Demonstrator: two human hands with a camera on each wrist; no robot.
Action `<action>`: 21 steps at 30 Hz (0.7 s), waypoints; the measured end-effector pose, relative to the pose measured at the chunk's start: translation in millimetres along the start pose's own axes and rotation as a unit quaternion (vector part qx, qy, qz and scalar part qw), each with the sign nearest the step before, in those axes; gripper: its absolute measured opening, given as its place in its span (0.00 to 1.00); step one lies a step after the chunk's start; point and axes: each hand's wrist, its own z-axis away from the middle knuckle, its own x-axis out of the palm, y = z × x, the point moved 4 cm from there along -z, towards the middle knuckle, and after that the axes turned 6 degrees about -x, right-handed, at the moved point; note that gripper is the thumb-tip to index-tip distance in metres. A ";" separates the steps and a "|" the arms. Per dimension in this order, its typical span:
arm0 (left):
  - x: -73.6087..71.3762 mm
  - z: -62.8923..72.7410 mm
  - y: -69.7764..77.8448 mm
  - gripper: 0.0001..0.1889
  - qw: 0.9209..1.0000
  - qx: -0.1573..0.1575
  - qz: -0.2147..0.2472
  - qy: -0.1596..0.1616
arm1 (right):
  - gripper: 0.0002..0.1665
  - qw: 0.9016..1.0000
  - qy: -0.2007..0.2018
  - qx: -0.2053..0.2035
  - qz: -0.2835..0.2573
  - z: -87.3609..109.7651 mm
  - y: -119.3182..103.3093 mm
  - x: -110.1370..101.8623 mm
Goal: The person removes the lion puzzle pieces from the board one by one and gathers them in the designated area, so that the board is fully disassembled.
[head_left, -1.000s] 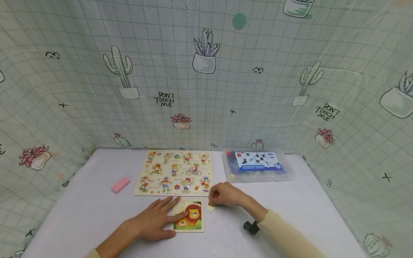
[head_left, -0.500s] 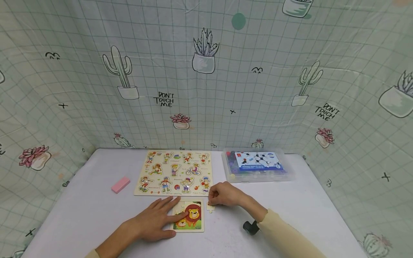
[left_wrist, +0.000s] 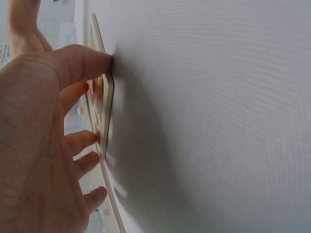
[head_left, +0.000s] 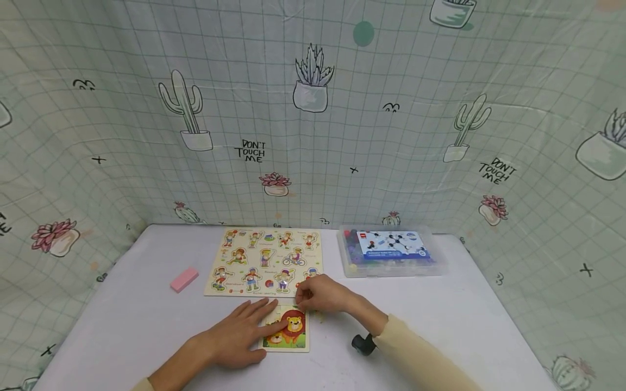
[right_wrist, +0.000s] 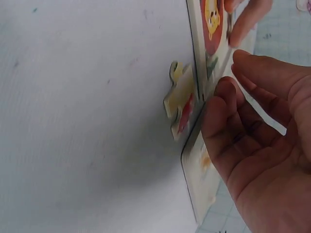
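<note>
A small square lion jigsaw puzzle [head_left: 294, 339] lies in its shallow frame on the table. My left hand [head_left: 235, 334] rests over its left side with fingers spread. One fingertip touches the lion picture, and the thumb lies near the frame's lower-left edge. My right hand [head_left: 325, 295] bends its fingers above the puzzle's upper-right corner. In the right wrist view, thumb and index fingertips stand near each other, with no piece visible between them; whether something is hidden there is unclear. A loose jigsaw piece [right_wrist: 181, 99], yellow and red, lies on the table beside the frame, partly under the right hand.
Behind the hands lies a larger wooden sports-figure puzzle board [head_left: 264, 259]. A clear plastic box [head_left: 393, 252] of coloured parts stands at the back right. A pink block [head_left: 184, 279] sits at left. A black object [head_left: 363, 345] shows beside the right forearm.
My right hand has moved left from the loose piece to the lion puzzle's upper-right corner. The loose piece stays on the table. My left hand keeps its place on the puzzle.
</note>
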 end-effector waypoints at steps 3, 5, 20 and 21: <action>0.9 -1.4 0.9 0.33 1.000 0.002 -0.003 0.000 | 0.03 1.000 -0.012 -0.014 0.017 -5.3 -3.9 5.2; 1.6 -2.3 1.2 0.33 1.000 0.002 -0.004 0.000 | 0.03 1.000 -0.018 -0.017 0.015 -7.6 -6.3 8.1; 4.1 -3.4 3.4 0.35 1.000 -0.008 0.009 -0.019 | 0.08 0.999 -0.032 -0.035 0.023 -15.9 -14.3 17.5; 4.4 -3.5 3.7 0.35 1.000 -0.009 0.008 -0.019 | 0.09 0.998 -0.034 -0.037 0.026 -16.5 -13.9 18.1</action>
